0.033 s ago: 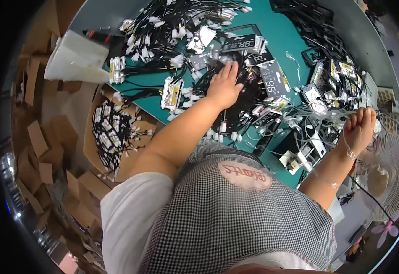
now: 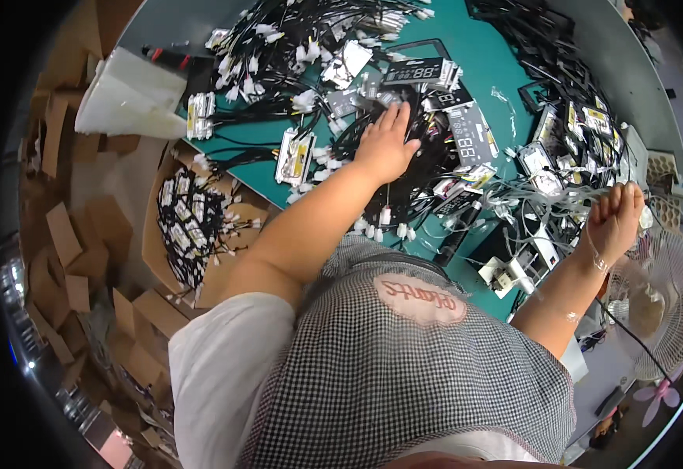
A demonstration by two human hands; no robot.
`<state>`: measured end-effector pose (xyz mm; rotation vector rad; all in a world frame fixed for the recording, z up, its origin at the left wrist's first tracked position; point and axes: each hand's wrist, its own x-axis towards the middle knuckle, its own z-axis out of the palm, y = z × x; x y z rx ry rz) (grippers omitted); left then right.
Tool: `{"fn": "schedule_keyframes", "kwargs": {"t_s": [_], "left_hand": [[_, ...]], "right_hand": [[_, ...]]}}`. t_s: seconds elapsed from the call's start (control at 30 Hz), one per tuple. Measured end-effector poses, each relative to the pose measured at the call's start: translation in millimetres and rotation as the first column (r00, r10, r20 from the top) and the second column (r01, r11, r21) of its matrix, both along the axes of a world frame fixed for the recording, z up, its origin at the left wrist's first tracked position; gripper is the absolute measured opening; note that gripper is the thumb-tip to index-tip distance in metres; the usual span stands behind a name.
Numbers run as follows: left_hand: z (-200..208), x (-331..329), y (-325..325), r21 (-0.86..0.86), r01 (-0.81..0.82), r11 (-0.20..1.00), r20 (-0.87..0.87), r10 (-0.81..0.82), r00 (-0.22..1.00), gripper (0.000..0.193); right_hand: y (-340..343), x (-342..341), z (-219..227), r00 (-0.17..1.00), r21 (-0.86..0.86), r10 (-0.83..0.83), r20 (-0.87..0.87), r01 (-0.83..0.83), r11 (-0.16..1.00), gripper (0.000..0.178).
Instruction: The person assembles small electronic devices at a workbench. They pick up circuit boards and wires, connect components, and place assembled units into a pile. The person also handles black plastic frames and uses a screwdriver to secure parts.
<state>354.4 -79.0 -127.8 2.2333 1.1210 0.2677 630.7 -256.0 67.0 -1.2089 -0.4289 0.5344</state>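
Observation:
My left hand (image 2: 388,148) lies palm down with its fingers stretched out, on a bundle of black cables (image 2: 427,168) in the middle of the table. Just beyond its fingertips is a black display board (image 2: 418,72); another display board (image 2: 469,139) lies to its right. At the right edge of the table, my right hand (image 2: 616,220) is raised with curled fingers. Clear plastic strands (image 2: 548,194) run from the cable pile to this fist and along the wrist. What lies inside the fist is partly hidden. White connectors (image 2: 384,215) hang from the cables near my apron.
A large heap of wired modules (image 2: 302,55) covers the table's far left. More black cables and modules (image 2: 584,133) pile up on the right. A cardboard box (image 2: 154,242) of wired parts stands at lower left. A fan (image 2: 674,305) and a white plug (image 2: 502,273) are at right.

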Motion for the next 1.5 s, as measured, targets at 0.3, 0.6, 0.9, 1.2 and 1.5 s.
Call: {"fn": "schedule_keyframes", "kwargs": {"t_s": [0.3, 0.6, 0.9, 1.2, 1.5], "left_hand": [[49, -156, 59, 0.264, -0.213, 0.941, 0.163, 0.174, 0.971, 0.03], [-22, -235, 71, 0.195, 0.127, 0.973, -0.53, -0.005, 0.848, 0.047], [20, -242, 78, 0.018, -0.113, 0.993, -0.243, 0.114, 0.963, 0.02], [142, -182, 35, -0.747, 0.18, 0.64, 0.523, 0.399, 0.753, 0.042], [189, -151, 28, -0.303, 0.906, 0.296, 0.894, 0.417, 0.163, 0.032]], "right_hand": [[1, -9, -15, 0.989, -0.063, 0.019, 0.146, -0.01, 0.998, 0.007], [9, -15, -17, 0.994, -0.059, 0.062, 0.093, -0.057, 0.997, 0.007], [-8, -18, -14, 0.994, -0.071, 0.033, 0.105, -0.025, 0.997, 0.007], [13, -58, -13, 0.988, -0.137, 0.147, 0.051, -0.139, 0.981, 0.004], [20, -94, -8, 0.927, -0.106, 0.369, 0.071, -0.361, 0.927, 0.005]]}}
